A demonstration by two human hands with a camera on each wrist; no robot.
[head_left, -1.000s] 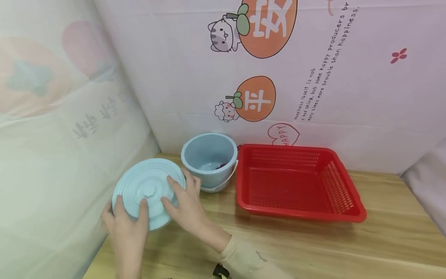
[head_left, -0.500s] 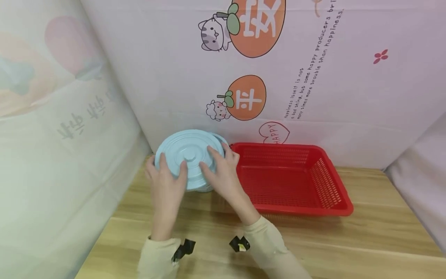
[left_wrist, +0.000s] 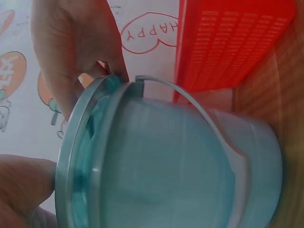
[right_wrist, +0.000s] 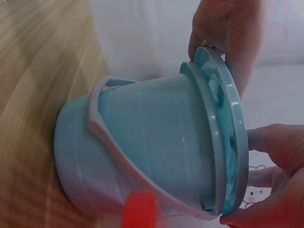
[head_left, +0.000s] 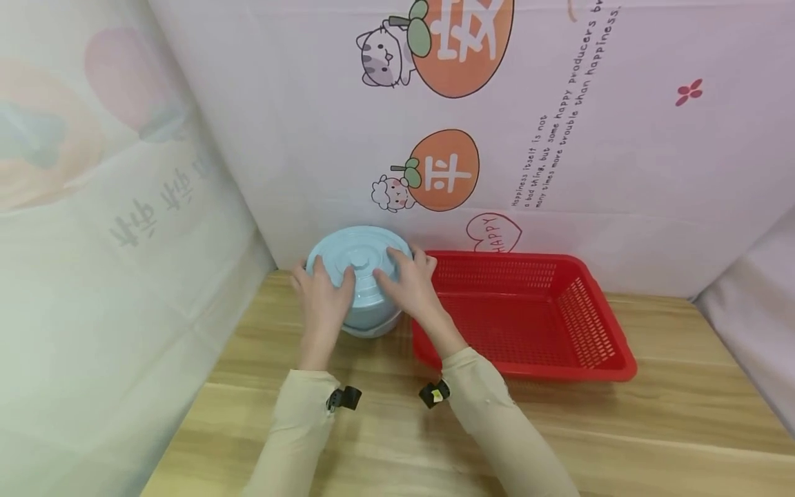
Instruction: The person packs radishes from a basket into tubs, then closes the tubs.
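A light blue round lid with a small central knob sits over the mouth of a light blue bucket. My left hand grips the lid's left edge, thumb on top. On the opposite edge my right hand holds it the same way. Both wrist views show a narrow gap between the lid and the rim of the bucket, wider on one side. The bucket stands upright, its pale handle hanging down along the side. Its inside is hidden by the lid.
A red perforated plastic basket stands right of the bucket, close to my right forearm. The wooden table meets a white printed cloth at the back and left.
Both hands have carried the lid from the left of the bucket rightward and over its mouth, then lowered it. The lid has levelled out. The bucket and the basket stay in place.
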